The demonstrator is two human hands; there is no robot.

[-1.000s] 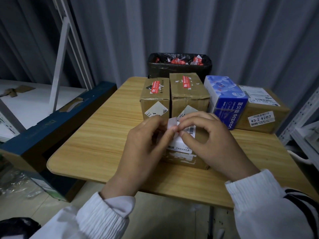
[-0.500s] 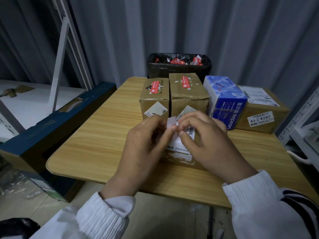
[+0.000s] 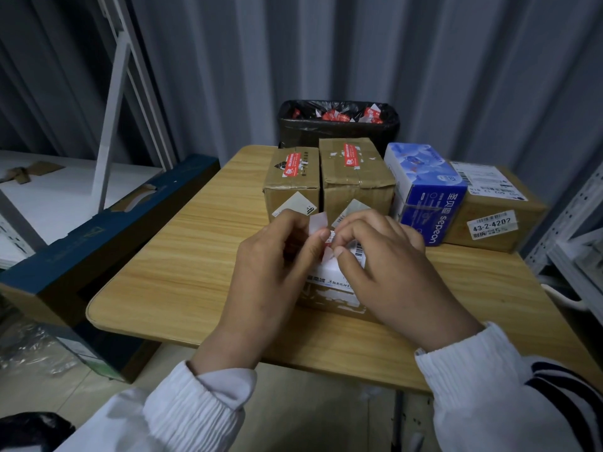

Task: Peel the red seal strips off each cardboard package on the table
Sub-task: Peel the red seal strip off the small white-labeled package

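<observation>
A small cardboard package [image 3: 329, 293] with a white label lies on the wooden table [image 3: 182, 256], mostly hidden under my hands. My left hand [image 3: 270, 272] pinches a peeled strip [image 3: 318, 222] whose pale back stands up above the package. My right hand [image 3: 388, 272] rests on the package top, fingertips pressing by the strip's red end [image 3: 330, 239]. Behind stand two brown boxes: the left box [image 3: 292, 182] carries a red seal strip [image 3: 291, 164], and the right box [image 3: 354, 177] carries another red seal strip [image 3: 351, 155].
A blue tissue box [image 3: 424, 187] and a labelled brown box [image 3: 492, 207] stand at the table's right rear. A black-lined bin [image 3: 337, 125] holding red strips sits behind the table. A dark blue carton [image 3: 98, 230] leans at the left; metal shelving [image 3: 574, 236] stands at the right.
The strip's pale end has lifted higher above the package as my left hand pulled it up. My right hand's fingertips have shifted slightly along the package top.
</observation>
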